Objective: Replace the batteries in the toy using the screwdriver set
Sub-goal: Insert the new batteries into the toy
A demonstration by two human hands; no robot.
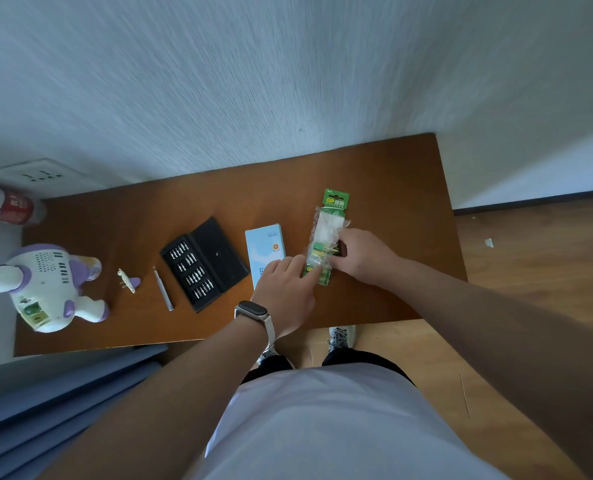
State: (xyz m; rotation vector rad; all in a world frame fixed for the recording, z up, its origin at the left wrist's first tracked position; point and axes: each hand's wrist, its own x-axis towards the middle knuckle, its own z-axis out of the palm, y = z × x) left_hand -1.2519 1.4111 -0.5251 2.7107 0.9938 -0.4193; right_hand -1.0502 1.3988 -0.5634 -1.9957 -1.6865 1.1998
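Observation:
A green battery blister pack [333, 209] lies on the brown table [392, 188] at the right. My left hand [288, 289] presses its near end with straight fingers. My right hand [361, 256] pinches the pack's clear plastic at the middle, where batteries show. The white and purple toy [45, 285] lies at the table's left with its battery bay open. Its small cover [127, 280] lies beside it. A grey screwdriver handle [163, 289] and the open black bit case [203, 263] lie in the middle.
A light blue box [265, 247] lies between the bit case and the battery pack, partly under my left hand. A bottle with a red label [7, 206] stands at the far left corner. A wall runs along the table's far edge; wooden floor lies to the right.

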